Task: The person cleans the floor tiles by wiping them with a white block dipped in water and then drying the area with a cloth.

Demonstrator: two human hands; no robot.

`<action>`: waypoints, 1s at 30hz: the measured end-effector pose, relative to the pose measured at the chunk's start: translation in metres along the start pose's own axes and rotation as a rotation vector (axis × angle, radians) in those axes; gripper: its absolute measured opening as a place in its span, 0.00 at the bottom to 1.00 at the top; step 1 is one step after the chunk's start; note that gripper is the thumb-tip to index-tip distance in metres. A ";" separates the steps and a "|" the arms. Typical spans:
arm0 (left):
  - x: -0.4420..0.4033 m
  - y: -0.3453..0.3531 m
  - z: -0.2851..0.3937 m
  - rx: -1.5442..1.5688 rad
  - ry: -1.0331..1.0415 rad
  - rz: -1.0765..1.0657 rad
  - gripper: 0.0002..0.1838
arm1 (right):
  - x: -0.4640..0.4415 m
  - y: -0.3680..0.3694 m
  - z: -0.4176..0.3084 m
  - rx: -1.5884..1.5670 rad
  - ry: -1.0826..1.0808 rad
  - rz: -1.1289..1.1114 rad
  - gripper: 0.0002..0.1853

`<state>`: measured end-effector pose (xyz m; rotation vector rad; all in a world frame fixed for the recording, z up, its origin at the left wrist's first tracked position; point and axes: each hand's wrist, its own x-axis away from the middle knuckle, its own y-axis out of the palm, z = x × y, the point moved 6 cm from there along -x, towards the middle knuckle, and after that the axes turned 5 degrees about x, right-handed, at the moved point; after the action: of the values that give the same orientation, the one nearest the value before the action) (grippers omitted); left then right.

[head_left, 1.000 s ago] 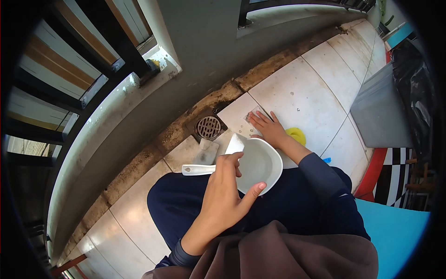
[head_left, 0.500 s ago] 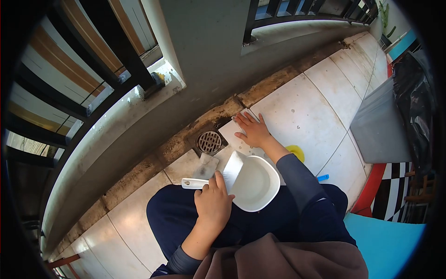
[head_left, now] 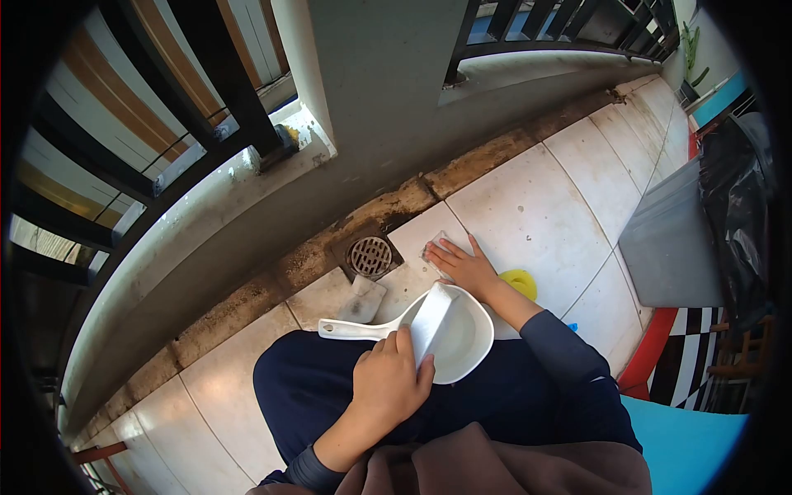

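My left hand (head_left: 389, 381) pinches a white rectangular sponge block (head_left: 432, 322), which slants over the bowl of a white plastic dipper (head_left: 487, 334). Cloudy liquid shows inside the bowl, and the dipper's handle points left. My right hand (head_left: 464, 268) lies flat on the white floor tiles, fingers stretched over a small greyish-white piece (head_left: 431, 249) that I cannot clearly make out. To the left of that hand is a round metal drain grate (head_left: 370, 256). Greyish-white pieces (head_left: 363, 299) lie just below the grate.
A yellow round object (head_left: 520, 282) sits beside my right wrist, partly hidden. Part of a blue item (head_left: 572, 327) shows near my right forearm. A grey bin (head_left: 672, 235) with a black bag stands at right. A low wall (head_left: 379, 107) with dark railings runs along the stained floor edge.
The sponge block has shifted right and now lies across the dipper's bowl. My right hand has slid away from the wall, and the piece under its fingers shows more clearly.
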<state>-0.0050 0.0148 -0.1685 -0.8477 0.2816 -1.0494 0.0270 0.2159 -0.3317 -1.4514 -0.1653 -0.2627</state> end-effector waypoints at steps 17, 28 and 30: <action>0.002 0.006 0.008 0.823 -0.058 -0.218 0.25 | -0.001 0.002 -0.010 0.097 -0.186 -0.040 0.30; -0.001 0.009 0.004 0.926 -0.102 -0.241 0.26 | -0.055 -0.018 -0.017 -0.051 -0.145 0.087 0.28; -0.003 0.009 0.000 0.851 -0.102 -0.188 0.27 | -0.051 -0.012 -0.018 -0.070 -0.137 0.106 0.28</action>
<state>-0.0008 0.0195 -0.1753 -0.1532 -0.3306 -1.1552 -0.0258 0.2004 -0.3356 -1.5426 -0.1909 -0.0828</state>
